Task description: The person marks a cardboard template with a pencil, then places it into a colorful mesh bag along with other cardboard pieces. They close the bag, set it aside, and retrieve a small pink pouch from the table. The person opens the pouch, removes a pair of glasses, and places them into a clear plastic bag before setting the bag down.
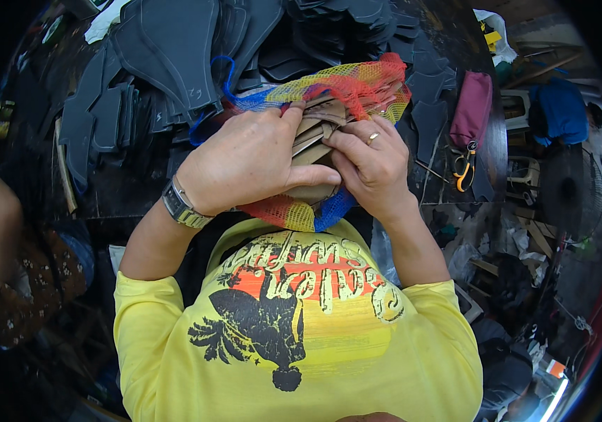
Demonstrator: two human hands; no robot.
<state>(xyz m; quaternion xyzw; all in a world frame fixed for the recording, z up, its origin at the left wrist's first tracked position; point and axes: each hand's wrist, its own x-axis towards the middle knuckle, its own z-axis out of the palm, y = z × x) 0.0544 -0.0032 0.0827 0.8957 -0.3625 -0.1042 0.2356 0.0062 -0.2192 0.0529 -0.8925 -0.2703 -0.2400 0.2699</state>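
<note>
At 12 o'clock I see flat brown pieces (322,116) in a red, yellow and blue net bag (350,76). The right hand (375,162) pinches one piece. The left hand (255,162) spreads over them; I can't tell if it grips.

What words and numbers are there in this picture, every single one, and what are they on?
Yellow shirt: big pale lettering, upside down here; I won't copy it.
Dark cut piece: small pale handwritten marks, also not copied.
Wristwatch: face too small to read.
Anything else: too small or blurred.
</note>
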